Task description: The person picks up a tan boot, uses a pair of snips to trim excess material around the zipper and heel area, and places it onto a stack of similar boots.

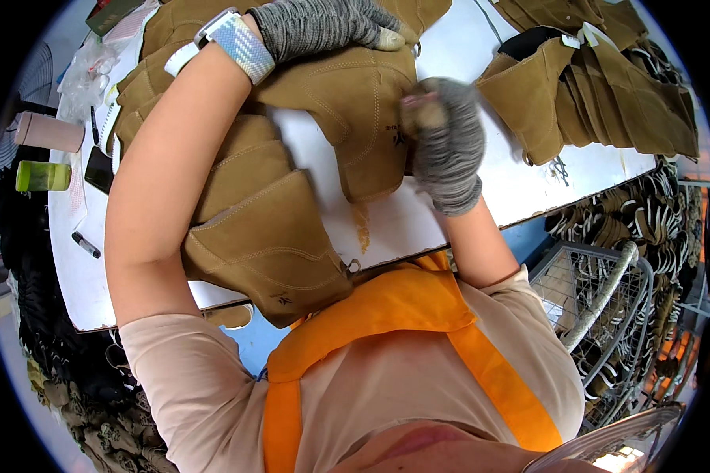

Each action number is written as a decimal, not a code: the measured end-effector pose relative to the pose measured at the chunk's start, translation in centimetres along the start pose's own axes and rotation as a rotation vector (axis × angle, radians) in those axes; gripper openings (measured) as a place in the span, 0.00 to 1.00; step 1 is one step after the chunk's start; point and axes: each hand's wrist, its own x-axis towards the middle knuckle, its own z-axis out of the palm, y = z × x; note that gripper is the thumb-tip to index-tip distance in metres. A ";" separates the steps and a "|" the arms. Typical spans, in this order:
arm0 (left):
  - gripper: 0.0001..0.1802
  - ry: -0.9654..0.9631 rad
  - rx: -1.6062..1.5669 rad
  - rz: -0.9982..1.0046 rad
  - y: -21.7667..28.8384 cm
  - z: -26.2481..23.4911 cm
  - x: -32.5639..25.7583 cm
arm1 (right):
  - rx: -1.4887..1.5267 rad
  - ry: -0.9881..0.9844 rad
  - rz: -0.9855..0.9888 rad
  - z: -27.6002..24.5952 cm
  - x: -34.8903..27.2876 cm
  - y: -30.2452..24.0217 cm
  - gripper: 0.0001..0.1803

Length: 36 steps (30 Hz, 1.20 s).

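Grey-gloved right hand [448, 146] blurs beside brown stitched piece [359, 118], grip unclear

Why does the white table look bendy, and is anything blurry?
In the head view, the wide fisheye lens bends the white table; also in the head view, the right hand looks smeary, while the brown piece beside it looks clearer.

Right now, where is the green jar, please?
In the head view, the green jar is at far left, by the table edge, just below the pink cup.
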 end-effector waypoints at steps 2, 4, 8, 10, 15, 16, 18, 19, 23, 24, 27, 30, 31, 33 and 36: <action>0.22 0.005 -0.031 -0.025 -0.1 -0.1 0.1 | 0.200 0.142 0.267 -0.7 0.2 0.0 0.15; 0.22 0.016 -0.069 -0.035 -0.3 0.1 0.1 | 0.081 0.146 0.322 -1.4 0.4 0.1 0.17; 0.22 0.015 -0.190 -0.070 -0.3 0.0 0.0 | -0.294 -0.147 0.000 -3.6 1.2 1.1 0.20; 0.22 0.015 -0.225 -0.095 -0.1 0.1 -0.1 | -0.452 -0.296 0.056 -4.1 1.5 0.1 0.22; 0.22 0.019 -0.175 -0.103 0.6 0.1 0.0 | -0.508 -0.337 -0.036 -3.7 2.0 1.3 0.24; 0.22 0.014 -0.173 -0.085 0.5 0.1 0.0 | -0.509 -0.325 -0.044 -3.5 2.3 1.4 0.23; 0.22 0.011 -0.164 -0.056 0.2 0.0 -0.2 | -0.497 -0.304 -0.065 -3.2 2.6 1.7 0.22; 0.22 0.013 -0.149 -0.044 -0.1 0.0 -0.2 | -0.487 -0.295 -0.076 -3.1 2.8 1.9 0.22; 0.22 0.015 -0.116 -0.053 0.3 0.0 -0.2 | -0.457 -0.221 -0.068 -2.7 2.4 2.6 0.20; 0.22 0.015 -0.114 -0.072 0.6 0.0 -0.2 | -0.467 -0.214 -0.072 -2.6 2.4 2.5 0.20; 0.22 -0.011 -0.052 -0.027 0.0 -0.1 0.1 | -0.513 -0.189 -0.113 -2.4 2.3 1.9 0.19; 0.22 0.011 0.038 -0.090 0.8 -0.2 -0.2 | -0.579 -0.173 -0.172 -2.5 2.4 1.6 0.18; 0.22 0.008 -0.001 -0.079 0.6 -0.1 -0.1 | -0.588 -0.174 -0.172 -2.4 2.4 1.7 0.18; 0.22 0.006 -0.079 -0.057 0.0 -0.1 -0.1 | -0.565 -0.175 -0.165 -2.2 2.5 1.7 0.18; 0.22 0.001 -0.164 -0.047 -0.2 0.0 0.1 | -0.425 -0.164 -0.105 -2.0 2.5 2.1 0.17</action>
